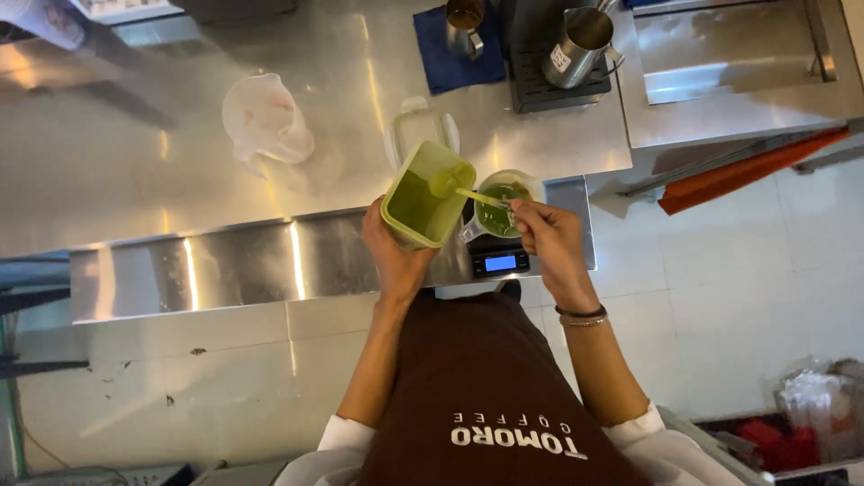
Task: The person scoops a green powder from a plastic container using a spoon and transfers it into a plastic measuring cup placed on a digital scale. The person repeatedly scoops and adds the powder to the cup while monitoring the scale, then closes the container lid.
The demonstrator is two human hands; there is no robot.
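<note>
My left hand (396, 256) holds a rectangular plastic tub (423, 193) of green powder, tilted toward me above the steel counter (180, 180). My right hand (549, 238) pinches the handle of a small green spoon (461, 189) whose bowl is inside the tub. Just behind the spoon a clear cup (500, 211) with green powder in it stands on a small digital scale (500, 261) with a lit blue display.
The tub's clear lid (418, 126) lies behind it. A clear plastic jug (265, 119) lies at the left. At the back are a blue cloth (445, 54), a small steel cup (465, 27), and a steel pitcher (579, 45) on a black drip tray.
</note>
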